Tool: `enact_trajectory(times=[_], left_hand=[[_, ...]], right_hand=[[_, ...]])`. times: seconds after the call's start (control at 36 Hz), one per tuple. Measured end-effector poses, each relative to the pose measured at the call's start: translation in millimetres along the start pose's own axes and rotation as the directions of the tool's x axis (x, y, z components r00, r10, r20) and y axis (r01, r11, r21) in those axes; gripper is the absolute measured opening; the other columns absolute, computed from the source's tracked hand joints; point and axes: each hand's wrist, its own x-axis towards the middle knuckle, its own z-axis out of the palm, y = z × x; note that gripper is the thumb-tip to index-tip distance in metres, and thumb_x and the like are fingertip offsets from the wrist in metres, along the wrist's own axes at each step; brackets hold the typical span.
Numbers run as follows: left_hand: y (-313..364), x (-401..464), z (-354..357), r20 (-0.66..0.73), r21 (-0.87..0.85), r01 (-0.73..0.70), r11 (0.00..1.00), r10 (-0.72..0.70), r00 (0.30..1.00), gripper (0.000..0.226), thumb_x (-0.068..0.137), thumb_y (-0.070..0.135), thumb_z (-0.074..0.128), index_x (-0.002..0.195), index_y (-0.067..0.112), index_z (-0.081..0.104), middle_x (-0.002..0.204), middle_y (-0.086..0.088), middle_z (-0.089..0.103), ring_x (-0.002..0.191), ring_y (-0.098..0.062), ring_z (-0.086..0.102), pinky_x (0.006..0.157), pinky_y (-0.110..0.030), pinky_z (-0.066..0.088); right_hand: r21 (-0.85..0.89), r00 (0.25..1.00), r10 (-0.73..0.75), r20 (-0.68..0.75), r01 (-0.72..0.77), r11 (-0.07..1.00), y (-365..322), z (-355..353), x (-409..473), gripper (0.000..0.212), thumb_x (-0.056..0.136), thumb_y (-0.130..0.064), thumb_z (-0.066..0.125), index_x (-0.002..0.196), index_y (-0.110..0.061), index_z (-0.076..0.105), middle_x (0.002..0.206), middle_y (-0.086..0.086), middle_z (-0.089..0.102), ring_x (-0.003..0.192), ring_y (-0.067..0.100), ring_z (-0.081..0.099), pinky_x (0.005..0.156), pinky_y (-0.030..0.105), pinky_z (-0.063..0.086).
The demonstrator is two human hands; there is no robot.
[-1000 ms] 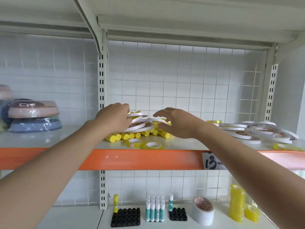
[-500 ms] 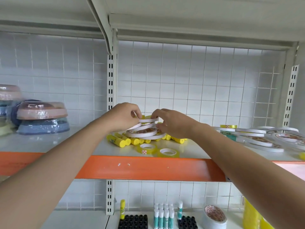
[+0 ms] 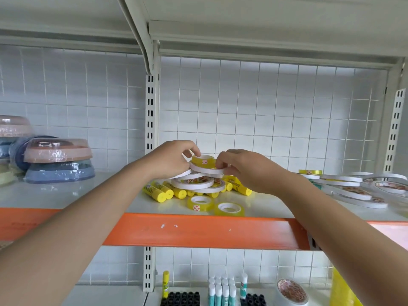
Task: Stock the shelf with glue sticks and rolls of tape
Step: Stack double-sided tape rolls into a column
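The leaning stack of white double-sided tape rolls [image 3: 199, 181] is the likeliest thing to fail: its flat rings sit skewed on a bed of loose yellow glue sticks [image 3: 164, 192], which can roll, so any sideways nudge from either hand could slide the upper rings off and scatter sticks toward the orange shelf edge [image 3: 198, 230] just in front of the stack. The small yellow tape roll [image 3: 203, 161] perched on top of the stack adds to that risk, since it rests on a tilted ring. The left hand [image 3: 171, 159] has its fingers curled narrowly, thumb and fingertips pinching the left rim of that yellow roll and touching the top white ring. The right hand [image 3: 245, 170] is curled too, fingertips gripping the right edge of the top white ring beside the yellow roll. 2 more yellow tape rolls [image 3: 215, 206] lie flat in front of the stack, near the shelf edge. To the right of the stack, well apart, more white rings [image 3: 353, 191] lie spread out.
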Motion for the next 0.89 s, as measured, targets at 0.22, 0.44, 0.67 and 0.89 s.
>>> enact_trajectory(times=[0.22, 0.44, 0.67, 0.89], left_hand=[[6, -2, -2, 0.036, 0.023, -0.091, 0.996, 0.090, 0.995, 0.036, 0.091, 0.006, 0.051, 0.099, 0.040, 0.061, 0.117, 0.006, 0.057, 0.103, -0.008, 0.059, 0.088, -0.023, 0.044], [17, 2, 1, 0.040, -0.013, -0.118, 0.993, 0.119, 0.992, 0.024, 0.095, 0.013, 0.051, 0.106, 0.031, 0.063, 0.115, 0.008, 0.060, 0.104, -0.006, 0.058, 0.081, -0.020, 0.044], [15, 0, 6, -0.001, -0.048, -0.034, 0.998, 0.034, 0.999, 0.036, 0.096, 0.016, 0.049, 0.131, 0.027, 0.045, 0.121, 0.004, 0.053, 0.109, -0.012, 0.056, 0.080, -0.023, 0.044], [17, -8, 1, -0.017, 0.229, 0.159, 0.960, -0.159, 0.987, 0.032, 0.090, 0.039, 0.058, 0.115, 0.020, 0.051, 0.105, 0.004, 0.053, 0.095, -0.016, 0.053, 0.078, -0.031, 0.042]], right_hand=[[-0.011, 1.000, 0.024, -0.015, -0.024, 1.000, 4, -7, -7, 0.012, 0.099, -0.011, 0.051, 0.106, -0.017, 0.058, 0.101, -0.006, 0.056, 0.078, 0.013, 0.046, 0.067, 0.025, 0.034], [-0.059, 0.996, 0.086, -0.030, -0.088, 0.994, 2, -7, -13, 0.009, 0.097, -0.016, 0.053, 0.104, -0.020, 0.057, 0.100, -0.008, 0.056, 0.080, 0.017, 0.050, 0.072, 0.032, 0.043], [0.041, 0.985, 0.166, -0.050, -0.164, 0.986, 7, -8, -18, 0.011, 0.096, -0.015, 0.053, 0.096, -0.026, 0.052, 0.095, -0.011, 0.056, 0.088, 0.016, 0.055, 0.072, 0.029, 0.040], [0.074, 0.973, 0.220, -0.069, -0.215, 0.974, 6, -5, -16, 0.004, 0.097, -0.022, 0.054, 0.098, -0.026, 0.053, 0.095, -0.011, 0.057, 0.088, 0.017, 0.056, 0.071, 0.029, 0.040]])
